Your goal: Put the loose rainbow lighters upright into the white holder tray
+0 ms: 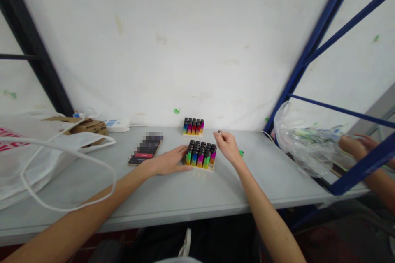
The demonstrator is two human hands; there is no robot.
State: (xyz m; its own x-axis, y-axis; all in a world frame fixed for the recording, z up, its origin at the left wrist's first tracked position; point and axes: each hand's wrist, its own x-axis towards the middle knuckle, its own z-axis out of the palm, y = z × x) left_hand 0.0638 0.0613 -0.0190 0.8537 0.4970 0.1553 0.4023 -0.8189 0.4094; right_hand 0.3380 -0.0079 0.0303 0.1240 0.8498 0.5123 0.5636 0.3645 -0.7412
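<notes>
A tray [211, 169] packed with upright, rainbow-coloured lighters with black tops [200, 154] stands on the table between my hands. My left hand [169, 161] cups its left side, thumb along the front corner and fingers against the side. Just right of the tray and slightly above it, my right hand [227, 146] is closed in a fist around a lighter [219, 132]; only its small metallic end shows. A green lighter [241, 154] is partly hidden behind my right wrist. Farther back, near the wall, sits a second, smaller group of upright lighters [193, 126] on a pale base.
A phone [145, 150] lies left of my left hand. White bags [46, 160], a cable [74, 209] and cardboard [88, 126] crowd the left side. Blue rack posts [304, 55] and clear plastic bags [296, 139] stand right, where another person's hands [354, 144] show.
</notes>
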